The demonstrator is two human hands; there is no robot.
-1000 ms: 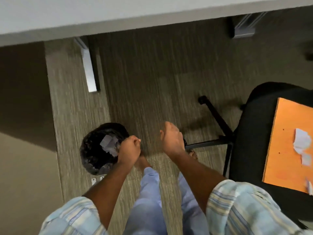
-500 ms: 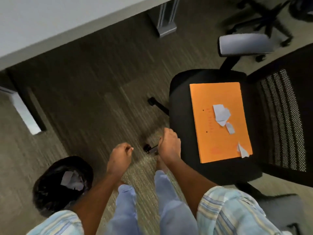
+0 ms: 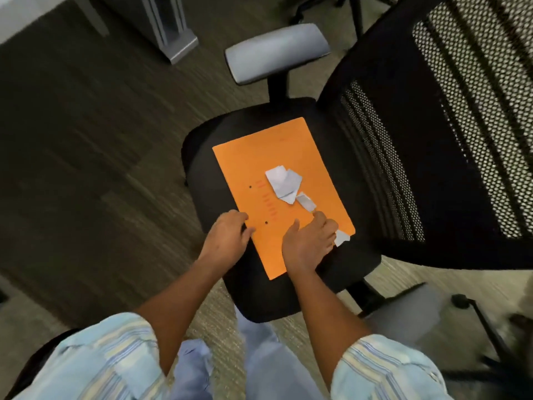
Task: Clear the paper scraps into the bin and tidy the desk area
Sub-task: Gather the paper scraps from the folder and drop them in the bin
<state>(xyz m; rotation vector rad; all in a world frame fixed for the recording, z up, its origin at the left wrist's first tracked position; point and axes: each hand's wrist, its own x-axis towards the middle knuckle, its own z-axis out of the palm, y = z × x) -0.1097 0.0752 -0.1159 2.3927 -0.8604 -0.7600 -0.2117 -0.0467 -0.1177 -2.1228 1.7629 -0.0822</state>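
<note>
A folder (image 3: 259, 168) lies on the middle of the chair seat (image 3: 259, 295). Two paper scraps (image 3: 281, 181) touch each other at the folder's middle; a third scrap (image 3: 341, 237) overhangs its near right corner. The backrest (image 3: 432, 140) stands at the seat's right edge, the armrest (image 3: 277, 51) behind its far edge.
</note>
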